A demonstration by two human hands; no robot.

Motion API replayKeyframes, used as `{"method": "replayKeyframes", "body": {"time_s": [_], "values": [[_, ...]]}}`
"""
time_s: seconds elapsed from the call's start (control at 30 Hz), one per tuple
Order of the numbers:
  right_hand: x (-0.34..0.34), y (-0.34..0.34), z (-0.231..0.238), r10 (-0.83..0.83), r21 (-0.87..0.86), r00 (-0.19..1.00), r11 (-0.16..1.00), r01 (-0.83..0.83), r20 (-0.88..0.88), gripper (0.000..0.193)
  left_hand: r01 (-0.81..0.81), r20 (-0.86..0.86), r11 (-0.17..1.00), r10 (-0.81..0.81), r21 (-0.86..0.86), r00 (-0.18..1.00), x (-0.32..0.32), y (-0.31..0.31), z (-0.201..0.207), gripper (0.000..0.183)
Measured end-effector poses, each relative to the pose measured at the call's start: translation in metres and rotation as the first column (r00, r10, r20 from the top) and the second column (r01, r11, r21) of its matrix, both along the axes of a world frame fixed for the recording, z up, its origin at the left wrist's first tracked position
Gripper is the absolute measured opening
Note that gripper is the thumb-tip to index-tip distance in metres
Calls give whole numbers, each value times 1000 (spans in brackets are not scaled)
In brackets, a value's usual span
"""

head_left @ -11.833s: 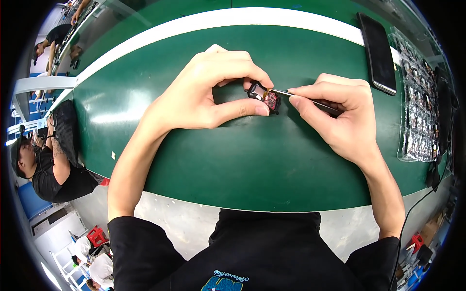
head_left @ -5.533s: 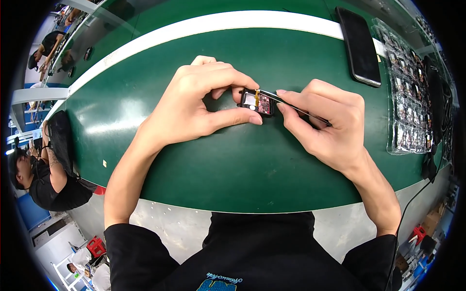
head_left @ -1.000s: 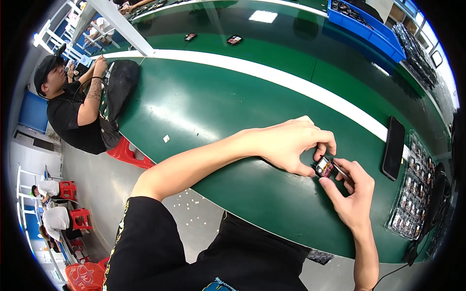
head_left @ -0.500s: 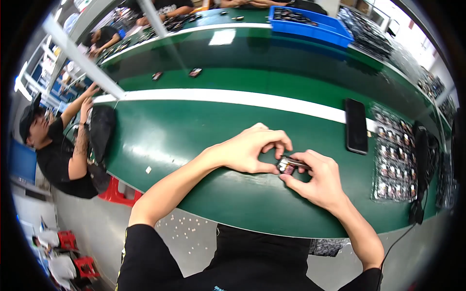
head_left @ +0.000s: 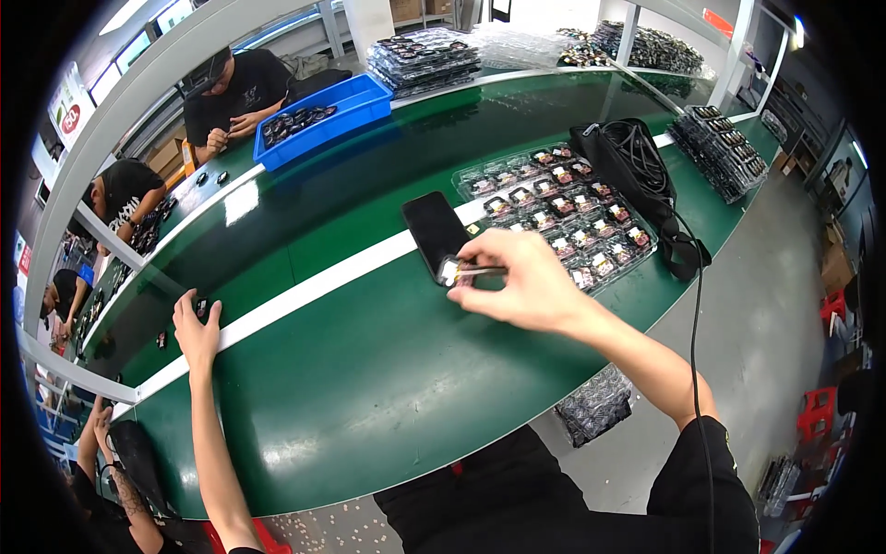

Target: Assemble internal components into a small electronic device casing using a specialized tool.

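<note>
My left hand [head_left: 196,334] reaches far out to the left, past the white stripe [head_left: 305,288], its fingertips around a small black device [head_left: 200,306] on the darker green belt. My right hand [head_left: 521,282] hovers over the green table [head_left: 369,369], pinching thin metal tweezers [head_left: 480,270]. The tweezer tips carry a small white and yellow piece [head_left: 449,270], just over the near end of a black phone [head_left: 432,231] lying face down.
A clear tray [head_left: 563,217] of several small devices lies beyond my right hand, next to a black bag with a cable [head_left: 637,171]. A blue bin [head_left: 318,115] and stacked trays [head_left: 420,55] stand further off. Other people work at the left.
My hands have parted: the left has carried the small device out to the far belt on the left, the right has lifted the tweezers toward the phone. The view has swung right.
</note>
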State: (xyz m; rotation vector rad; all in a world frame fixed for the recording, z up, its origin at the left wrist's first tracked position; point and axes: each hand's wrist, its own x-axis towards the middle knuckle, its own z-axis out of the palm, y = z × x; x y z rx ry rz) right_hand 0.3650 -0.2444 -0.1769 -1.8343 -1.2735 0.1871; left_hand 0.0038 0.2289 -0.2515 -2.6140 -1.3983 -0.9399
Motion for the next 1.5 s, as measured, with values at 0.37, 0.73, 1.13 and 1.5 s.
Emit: {"method": "replayKeyframes", "body": {"time_s": [0.37,0.73,1.13,1.5], "values": [[150,-84,3,-601,-99,746,756,647,287,50,134,203,989,-120,-56,972,-25,60,-30,55],[144,-78,25,-529,-114,813,817,565,244,49,586,112,796,-575,-156,811,43,-154,17,49],[-71,85,-16,396,-2,836,904,-429,-379,32,630,32,764,-633,-140,774,67,-197,17,49],[-85,93,-55,320,-3,818,931,-365,-478,22,747,144,483,-789,-457,598,37,-163,37,67]]}}
